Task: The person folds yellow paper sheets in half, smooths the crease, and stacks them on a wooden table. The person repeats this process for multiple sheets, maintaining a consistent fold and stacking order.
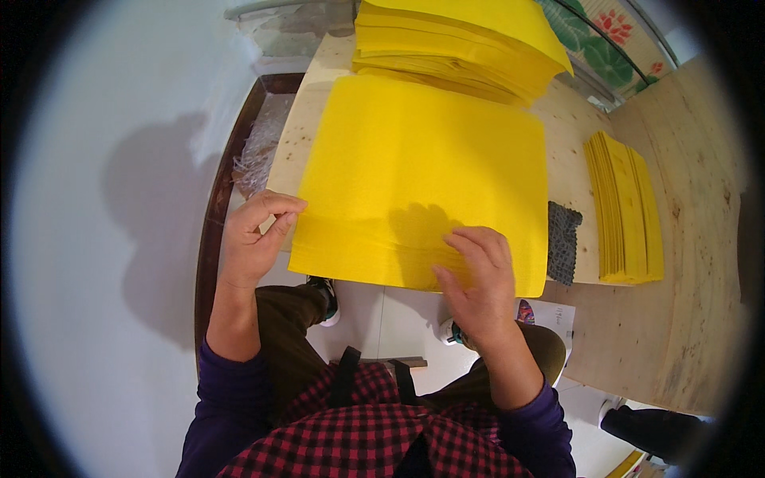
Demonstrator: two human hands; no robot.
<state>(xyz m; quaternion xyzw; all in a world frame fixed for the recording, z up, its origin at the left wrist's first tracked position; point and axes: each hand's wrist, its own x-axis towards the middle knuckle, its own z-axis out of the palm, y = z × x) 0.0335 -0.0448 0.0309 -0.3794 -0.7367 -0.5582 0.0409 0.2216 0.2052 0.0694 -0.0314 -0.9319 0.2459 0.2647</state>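
A large yellow felt sheet (422, 159) lies across the wooden table before me, its near edge hanging over the front. My left hand (256, 235) is at its left edge, thumb and forefinger drawn together in a pinch. Whether the felt's edge lies between those fingertips I cannot tell. Over the near right part of the sheet, my right hand (480, 275) is open, fingers apart, holding nothing. It casts a shadow on the felt. Behind the sheet rises a thick stack of yellow felt (454, 48).
To the right stands a bundle of folded yellow felt (625, 209) beside a wooden panel (685, 239). A dark grey patterned cloth (563, 239) lies by the sheet's right edge. A white wall (103, 279) bounds my left. Another person's dark-clad leg (653, 430) shows at lower right.
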